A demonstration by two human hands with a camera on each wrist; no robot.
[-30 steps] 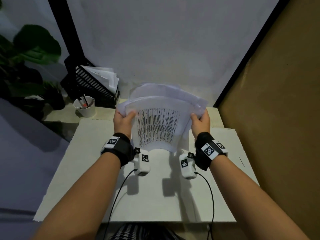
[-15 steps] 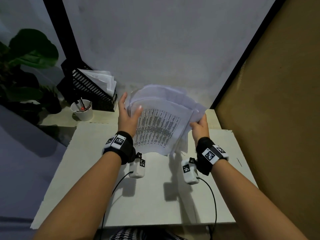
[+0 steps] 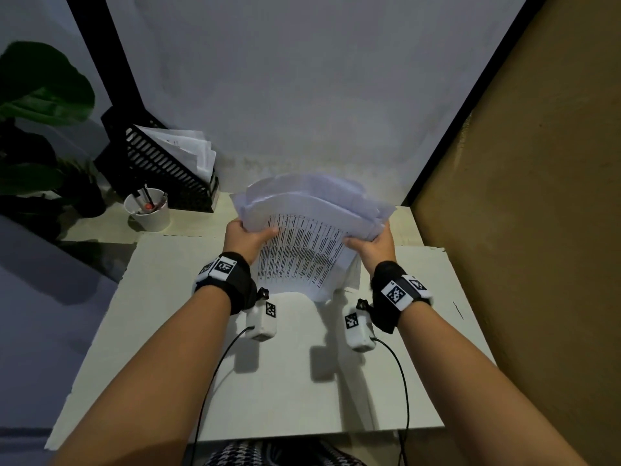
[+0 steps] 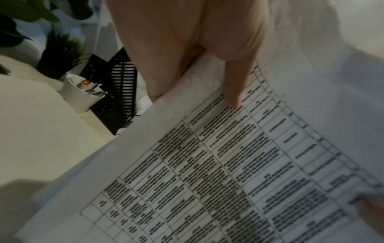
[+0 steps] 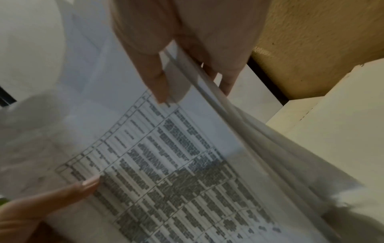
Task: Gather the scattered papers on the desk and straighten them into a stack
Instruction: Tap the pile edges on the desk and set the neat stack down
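A loose bundle of white papers [image 3: 309, 230] stands on edge over the white desk [image 3: 302, 381], its front sheet printed with a table [image 4: 207, 164]. My left hand [image 3: 247, 238] grips the bundle's left side, thumb on the printed face and fingers behind. My right hand [image 3: 371, 243] grips the right side the same way; in the right wrist view the sheets' edges [image 5: 207, 92] fan apart between thumb and fingers. The upper sheets splay unevenly. The bundle's lower edge [image 3: 302, 294] is at the desk surface.
A black mesh file holder [image 3: 161, 166] with more papers stands at the back left, beside a white cup of pens [image 3: 148, 210] and a dark plant [image 3: 40, 129]. A brown wall [image 3: 521, 230] closes the right side, a pale wall the back.
My left hand, raised with fingers spread half a second ago, has closed back on the bundle's left side. The bundle has tilted and shifted slightly right.
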